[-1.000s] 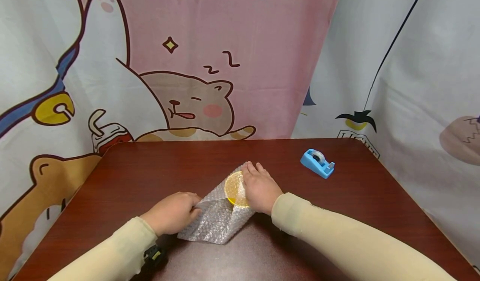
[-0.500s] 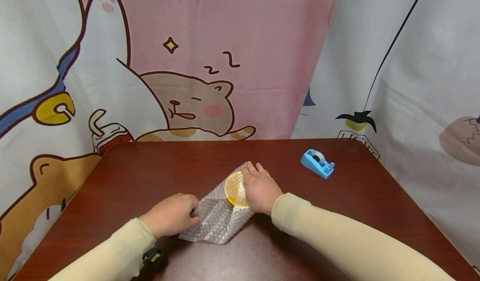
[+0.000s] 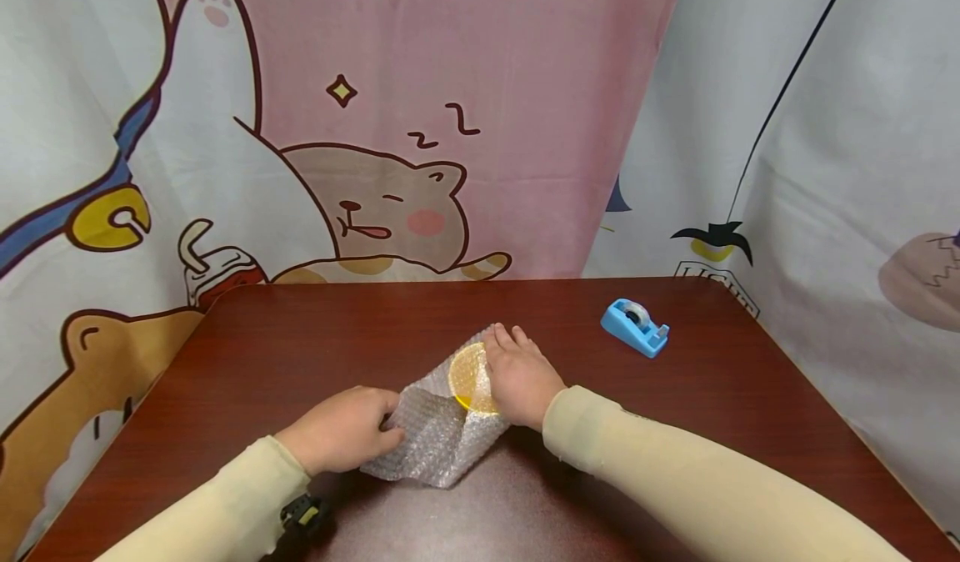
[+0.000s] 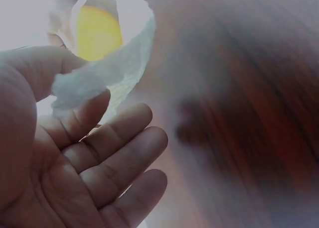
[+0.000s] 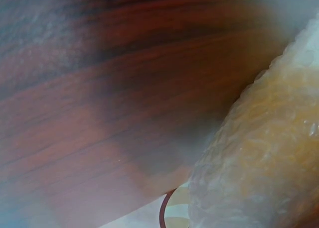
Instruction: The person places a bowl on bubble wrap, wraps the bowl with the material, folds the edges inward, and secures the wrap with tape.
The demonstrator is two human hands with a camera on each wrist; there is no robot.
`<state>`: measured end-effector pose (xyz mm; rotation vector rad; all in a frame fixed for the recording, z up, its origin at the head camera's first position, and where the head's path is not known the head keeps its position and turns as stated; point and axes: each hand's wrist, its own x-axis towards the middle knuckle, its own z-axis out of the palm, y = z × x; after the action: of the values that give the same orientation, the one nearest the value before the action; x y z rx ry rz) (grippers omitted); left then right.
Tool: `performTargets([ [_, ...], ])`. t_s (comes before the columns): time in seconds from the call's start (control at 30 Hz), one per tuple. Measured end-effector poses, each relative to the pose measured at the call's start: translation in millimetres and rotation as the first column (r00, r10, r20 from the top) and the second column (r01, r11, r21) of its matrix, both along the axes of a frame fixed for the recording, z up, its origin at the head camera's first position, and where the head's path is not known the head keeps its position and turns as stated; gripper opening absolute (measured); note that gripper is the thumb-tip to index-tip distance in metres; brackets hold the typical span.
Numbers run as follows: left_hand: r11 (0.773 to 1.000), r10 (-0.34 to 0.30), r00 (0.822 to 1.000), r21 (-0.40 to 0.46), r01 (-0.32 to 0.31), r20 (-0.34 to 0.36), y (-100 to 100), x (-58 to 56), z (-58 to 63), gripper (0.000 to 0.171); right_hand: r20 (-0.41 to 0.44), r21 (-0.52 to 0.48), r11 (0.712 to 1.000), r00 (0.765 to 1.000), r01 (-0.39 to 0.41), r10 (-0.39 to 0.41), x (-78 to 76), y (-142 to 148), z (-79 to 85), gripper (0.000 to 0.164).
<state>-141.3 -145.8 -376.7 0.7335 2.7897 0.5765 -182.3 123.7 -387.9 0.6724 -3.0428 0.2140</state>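
Observation:
A sheet of bubble wrap point(image 3: 435, 441) lies on the table, folded over a round yellow thing point(image 3: 468, 376) with a bright rim. My left hand point(image 3: 345, 430) pinches the wrap's left edge between thumb and index finger. In the left wrist view, a raised flap of the bubble wrap point(image 4: 119, 66) curls up with the yellow thing point(image 4: 97, 34) behind it; the other fingers of the left hand point(image 4: 84, 158) are loose. With straight fingers, my right hand point(image 3: 521, 378) presses on the wrapped thing's right side. The right wrist view shows yellow through the bubble wrap point(image 5: 269, 153).
A blue tape dispenser point(image 3: 635, 327) with a roll of clear tape stands at the back right of the dark red wooden table point(image 3: 337, 328). Behind the table hangs a curtain point(image 3: 540, 128) printed with cartoon animals.
The left hand has taken the wrap's left edge and lifted it slightly, folding it a little to the right. The right hand has stayed in place.

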Motion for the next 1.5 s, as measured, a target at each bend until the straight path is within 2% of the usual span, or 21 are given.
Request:
performTargets([
  [0.6, 0.992, -0.031, 0.997, 0.123, 0.022, 0.075, 1, -4.0, 5.2, 0.022, 0.043, -0.002, 1.0, 0.999, 0.017, -0.017, 1.1, 0, 2.5, 0.052],
  [0.9, 0.986, -0.03, 0.998, 0.166, 0.019, 0.063, 5, -4.7, 8.2, 0.024, 0.042, -0.005, 1.0, 0.999, 0.019, -0.019, 1.9, 0, 4.0, 0.053],
  [1.17, 0.975, -0.022, 0.998, 0.223, 0.009, 0.058, 7, -4.7, 8.9, 0.017, 0.052, 0.018, 1.0, 0.998, 0.016, -0.017, 1.9, -1, 5.2, 0.054],
  [1.5, 0.961, -0.023, 0.998, 0.278, 0.006, 0.058, 12, -5.9, 12.9, 0.022, 0.047, 0.029, 0.999, 0.999, 0.015, -0.017, 1.4, -1, 5.4, 0.055],
])
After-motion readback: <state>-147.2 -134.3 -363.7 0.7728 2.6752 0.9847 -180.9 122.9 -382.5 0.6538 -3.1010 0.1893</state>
